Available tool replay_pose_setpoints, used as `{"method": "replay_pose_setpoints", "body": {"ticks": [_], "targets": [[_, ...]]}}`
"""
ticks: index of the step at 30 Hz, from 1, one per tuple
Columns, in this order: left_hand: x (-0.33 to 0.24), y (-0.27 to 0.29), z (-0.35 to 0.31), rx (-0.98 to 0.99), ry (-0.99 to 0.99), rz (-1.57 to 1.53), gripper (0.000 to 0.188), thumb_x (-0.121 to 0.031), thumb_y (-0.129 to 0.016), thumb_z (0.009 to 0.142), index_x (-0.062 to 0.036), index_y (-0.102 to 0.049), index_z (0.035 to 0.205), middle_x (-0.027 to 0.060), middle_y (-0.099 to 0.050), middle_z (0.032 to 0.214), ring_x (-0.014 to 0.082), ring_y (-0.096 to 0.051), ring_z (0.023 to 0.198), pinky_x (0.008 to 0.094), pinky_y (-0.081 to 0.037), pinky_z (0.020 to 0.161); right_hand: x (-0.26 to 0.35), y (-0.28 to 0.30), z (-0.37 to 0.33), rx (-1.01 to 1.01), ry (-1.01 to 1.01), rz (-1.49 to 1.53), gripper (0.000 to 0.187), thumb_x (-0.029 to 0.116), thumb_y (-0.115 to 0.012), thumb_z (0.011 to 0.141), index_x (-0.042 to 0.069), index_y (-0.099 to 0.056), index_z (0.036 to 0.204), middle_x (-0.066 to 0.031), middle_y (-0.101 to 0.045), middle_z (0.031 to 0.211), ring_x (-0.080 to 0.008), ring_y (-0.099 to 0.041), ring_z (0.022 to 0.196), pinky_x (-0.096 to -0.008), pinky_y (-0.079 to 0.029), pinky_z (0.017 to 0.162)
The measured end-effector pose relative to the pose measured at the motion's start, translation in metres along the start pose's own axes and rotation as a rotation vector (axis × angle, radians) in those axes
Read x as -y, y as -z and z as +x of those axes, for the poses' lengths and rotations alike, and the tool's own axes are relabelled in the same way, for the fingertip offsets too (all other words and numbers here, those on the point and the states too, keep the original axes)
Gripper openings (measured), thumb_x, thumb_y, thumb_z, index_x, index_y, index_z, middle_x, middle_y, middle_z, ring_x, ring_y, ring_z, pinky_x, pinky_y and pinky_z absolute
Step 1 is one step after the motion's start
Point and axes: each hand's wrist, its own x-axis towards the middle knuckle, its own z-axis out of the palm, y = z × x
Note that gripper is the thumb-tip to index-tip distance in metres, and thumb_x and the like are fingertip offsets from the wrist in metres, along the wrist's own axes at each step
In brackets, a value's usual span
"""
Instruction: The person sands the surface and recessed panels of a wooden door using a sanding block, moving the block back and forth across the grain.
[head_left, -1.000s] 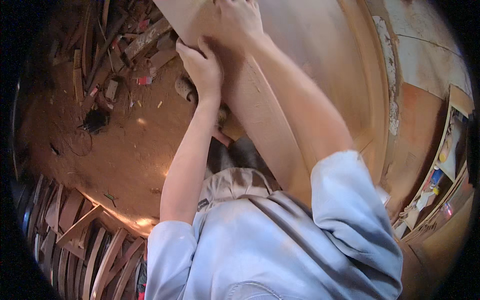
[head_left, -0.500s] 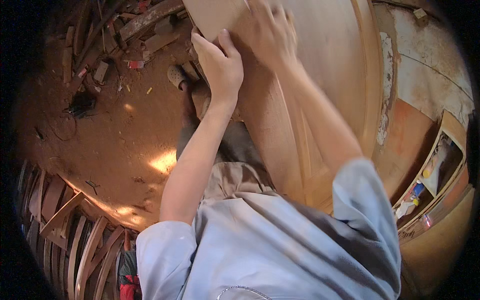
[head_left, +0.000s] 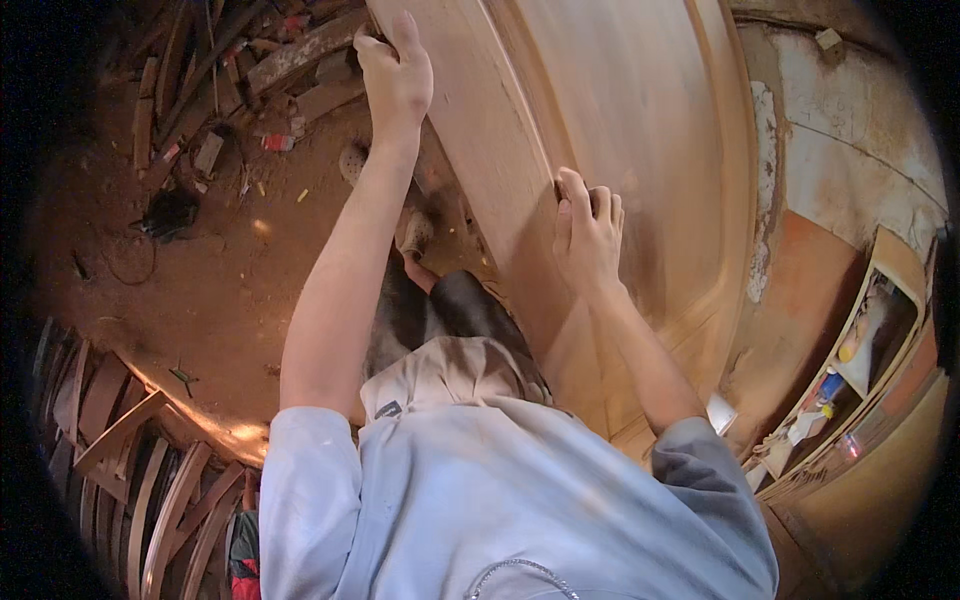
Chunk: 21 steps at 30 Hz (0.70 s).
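Note:
A large wooden door (head_left: 470,100) with a raised moulding and an inner panel stretches away in front of me. At its far left edge is my left hand (head_left: 400,85), thumb on the face and fingers bent round the side, gripping it. Lower down, my right hand (head_left: 592,230) presses on the groove beside the moulding (head_left: 525,95), its fingers curled together. A small dark bit shows under those fingertips; whatever it is stays hidden by them.
Wood scraps (head_left: 330,95) and litter lie on the brown dirt floor at the far left. Several curved wooden pieces (head_left: 175,520) lean at the lower left, near another person's red and dark clothing (head_left: 243,560). An open wooden compartment (head_left: 865,350) with small items stands at the right.
My right hand has come back toward me along the door, its fingers now curled. My left hand has slid farther up the door's left edge, and my body has shifted slightly.

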Motion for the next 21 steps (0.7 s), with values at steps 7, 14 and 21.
{"method": "replay_pose_setpoints", "body": {"ticks": [7,14,21], "targets": [[-0.031,-0.015,-0.006,-0.06,-0.038,-0.027,0.058,-0.045,-0.041,0.105,0.0054,-0.04,0.134,0.0294,-0.057,0.128,0.0419,-0.054,0.121,0.0418,-0.039,0.104,0.047,-0.043,0.238,-0.087,0.107,0.075,0.049,0.017,-0.056,0.089,0.013,-0.046,0.137,-0.0213,-0.057,0.112,-0.0433,-0.052,0.105,-0.0521,-0.042,0.091],[-0.033,-0.009,0.016,-0.045,0.021,-0.041,0.06,-0.036,-0.044,0.105,0.0119,-0.031,0.139,0.0328,-0.05,0.134,0.0408,-0.052,0.125,0.0421,-0.041,0.104,0.034,-0.053,0.245,-0.041,0.076,0.034,0.054,0.016,-0.059,0.088,0.016,-0.044,0.14,-0.0189,-0.055,0.118,-0.0429,-0.05,0.11,-0.0531,-0.041,0.097],[-0.057,-0.007,0.151,-0.219,-0.137,-0.019,0.068,-0.042,-0.054,0.1,0.0159,-0.036,0.131,0.0316,-0.047,0.132,0.0376,-0.047,0.125,0.043,-0.036,0.106,0.023,-0.008,0.113,0.098,0.008,-0.006,0.045,0.002,-0.051,0.091,0.011,-0.049,0.135,-0.0177,-0.059,0.105,-0.0393,-0.052,0.097,-0.0493,-0.042,0.092]]}}
